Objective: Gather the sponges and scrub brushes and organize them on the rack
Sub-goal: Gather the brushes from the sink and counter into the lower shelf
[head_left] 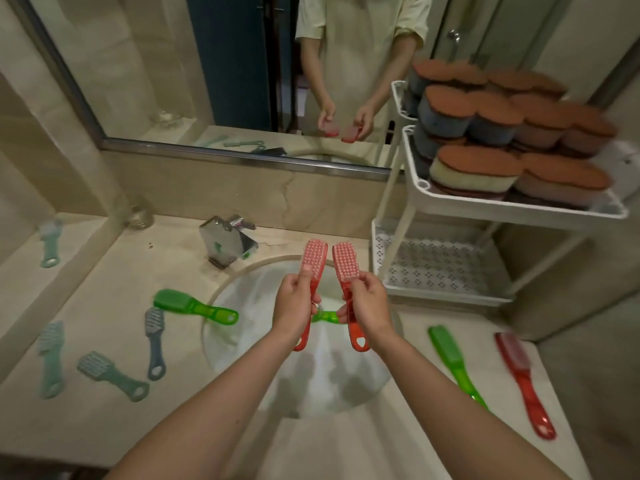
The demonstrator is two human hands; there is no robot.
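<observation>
Centrally, left hand (pixel 293 304) grip pinching red brush (pixel 314 255), right hand (pixel 370 304) grip pinching second red brush (pixel 345 262)

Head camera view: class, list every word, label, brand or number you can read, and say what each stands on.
None: no text is readable anywhere in this view.
The red scrub brush in the left hand: no lettering shows.
The second red scrub brush in the right hand: none either.
The sponges on the white rack: no labels show.
The chrome faucet: too blurred to tell any marking.
</observation>
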